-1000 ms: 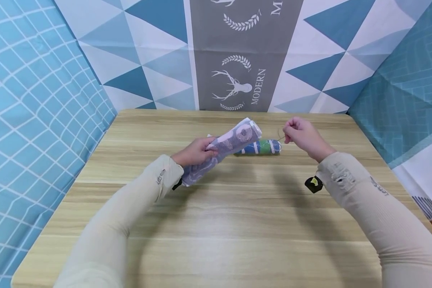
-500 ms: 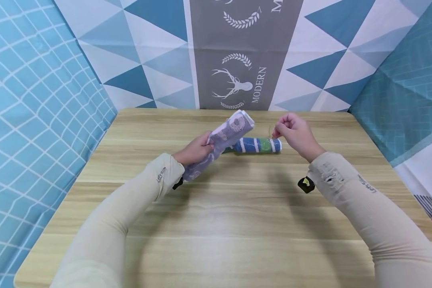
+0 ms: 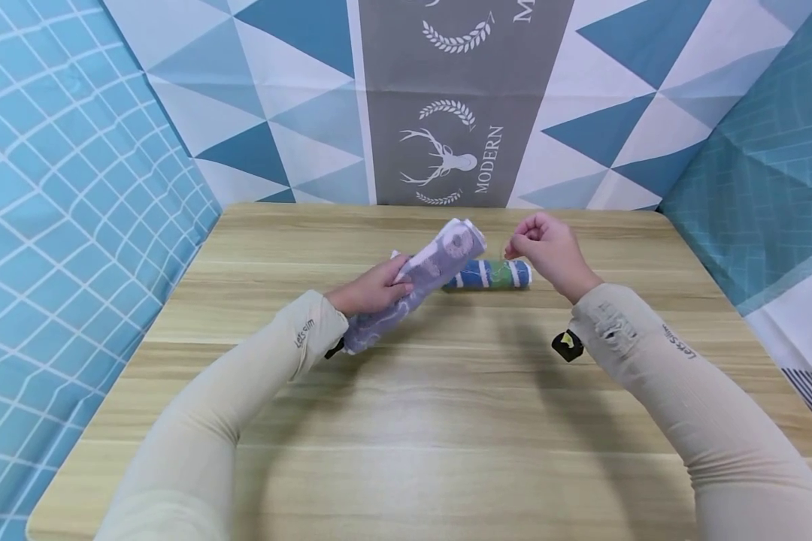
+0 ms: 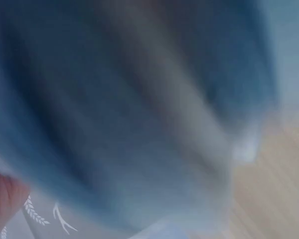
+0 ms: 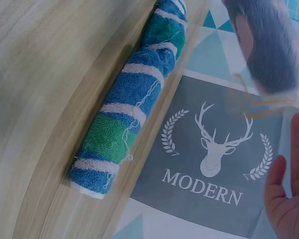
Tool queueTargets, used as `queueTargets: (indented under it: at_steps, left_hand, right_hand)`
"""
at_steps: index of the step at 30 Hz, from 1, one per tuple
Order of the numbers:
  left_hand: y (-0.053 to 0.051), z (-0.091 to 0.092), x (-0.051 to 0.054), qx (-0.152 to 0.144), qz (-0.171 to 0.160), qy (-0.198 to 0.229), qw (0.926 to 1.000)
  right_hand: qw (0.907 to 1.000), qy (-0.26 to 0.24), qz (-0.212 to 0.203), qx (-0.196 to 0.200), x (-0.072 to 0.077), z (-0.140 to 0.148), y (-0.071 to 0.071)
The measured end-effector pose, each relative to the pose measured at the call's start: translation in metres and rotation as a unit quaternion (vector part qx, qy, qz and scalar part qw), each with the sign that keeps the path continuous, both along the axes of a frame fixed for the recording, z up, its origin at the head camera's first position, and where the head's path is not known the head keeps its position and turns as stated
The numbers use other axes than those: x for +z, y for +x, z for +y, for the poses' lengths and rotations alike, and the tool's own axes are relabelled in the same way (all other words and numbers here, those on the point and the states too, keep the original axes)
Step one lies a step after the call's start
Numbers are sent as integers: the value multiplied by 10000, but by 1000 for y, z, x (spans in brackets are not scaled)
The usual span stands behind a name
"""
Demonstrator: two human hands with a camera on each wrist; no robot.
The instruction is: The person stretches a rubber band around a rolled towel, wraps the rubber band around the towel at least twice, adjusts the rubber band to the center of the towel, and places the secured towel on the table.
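Note:
My left hand (image 3: 379,285) grips a rolled purple-grey towel (image 3: 440,259) with pale patterning, tilted up over the table. Blurred cloth (image 4: 139,124) fills most of the left wrist view. My right hand (image 3: 548,248) pinches a thin yellowish rubber band (image 3: 504,252) beside the towel's upper end; in the right wrist view the band (image 5: 259,113) is blurred. Below and between the hands lies a second rolled towel (image 3: 490,275), striped blue, green and white, partly hidden by the purple one. Loose white threads run along it, and it narrows near its far end in the right wrist view.
The wooden table (image 3: 406,421) spreads out in front. A patterned cloth with a deer print (image 3: 446,158) hangs behind it, and a blue grid cloth (image 3: 74,225) stands at the left.
My right hand has moved left with the rubber band, away from the striped towel's end and closer to the purple roll. The purple roll rose slightly, then dipped again in my left hand.

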State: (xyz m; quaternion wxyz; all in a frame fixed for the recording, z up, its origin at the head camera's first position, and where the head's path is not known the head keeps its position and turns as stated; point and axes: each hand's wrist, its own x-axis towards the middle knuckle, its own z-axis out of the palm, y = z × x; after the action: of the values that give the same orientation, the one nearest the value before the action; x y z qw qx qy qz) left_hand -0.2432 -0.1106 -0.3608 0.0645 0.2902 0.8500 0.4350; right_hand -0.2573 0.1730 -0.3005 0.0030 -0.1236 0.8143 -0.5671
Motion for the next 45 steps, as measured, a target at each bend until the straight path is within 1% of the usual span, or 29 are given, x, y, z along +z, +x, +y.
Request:
queueTargets:
  at_steps: [3,5,7,9,11,14,18,22,26,29,30,33,39,42,45]
  left_hand:
    - [0,0,1,-218,244,-410,9986]
    - [-1,-1,3,-268,354,-668,9968]
    - [-1,-2,5,-258,359,-858,9953]
    - [-1,-4,7,-226,293,-920,9951]
    - [-2,-5,9,-217,248,-860,9957]
    - [-2,-6,9,-260,175,-615,9976]
    - [-2,-5,8,-341,195,-353,9986]
    - [2,-4,2,-363,292,-305,9984]
    - [7,-4,-4,-340,336,-440,9979]
    - [10,-2,-5,-399,369,-545,9970]
    - [11,-1,-5,-430,384,-564,9967]
    - [11,0,-5,-479,388,-579,9964]
    - [12,0,-3,-465,312,-560,9969]
    - [12,1,-3,-508,267,-617,9964]
    - [12,2,-3,-542,253,-656,9961]
  right_hand:
    - [9998,-120,-156,35,1,-1,0]
    - [9992,-215,-314,79,2,-1,0]
    - [9987,-230,-450,55,3,-1,0]
    - [9983,-138,-558,63,4,0,0]
    - [9978,24,-648,113,5,0,1]
    - [9965,253,-766,214,7,1,2]
    - [9956,317,-828,290,9,4,3]
    - [9955,55,-891,305,11,5,4]
    - [9913,-360,-1085,659,12,4,7]
    - [9893,-399,-1106,861,12,4,9]
    - [9896,-355,-1089,867,12,5,9]
    - [9914,-219,-1040,765,10,4,11]
    - [9937,-30,-1013,487,5,3,9]
    - [9951,372,-877,261,3,1,8]
    - [9947,864,-553,68,3,-2,7]
